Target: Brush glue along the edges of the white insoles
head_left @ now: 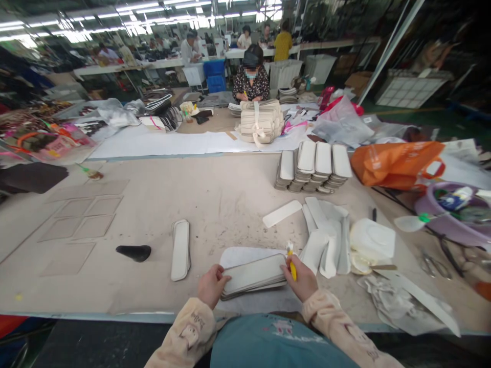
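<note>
Near the front edge of the work table [215,199], my left hand [211,284] is closed on the left end of a small stack of flat white elongated pieces [253,274]. My right hand [303,278] grips the right end of the same stack and also holds a yellow pen [292,263] between its fingers. The stack rests over a white sheet [241,254]. A second short pile of the same white pieces [180,249] lies to the left, apart from my hands.
Loose white strips [324,232], taller stacks of pieces [314,166], an orange plastic bag [395,162], a purple basin [454,214] and scissors [433,266] lie at right. A black piece [134,252] lies at left. Across the table a person [251,76] works behind bundled pieces [261,121].
</note>
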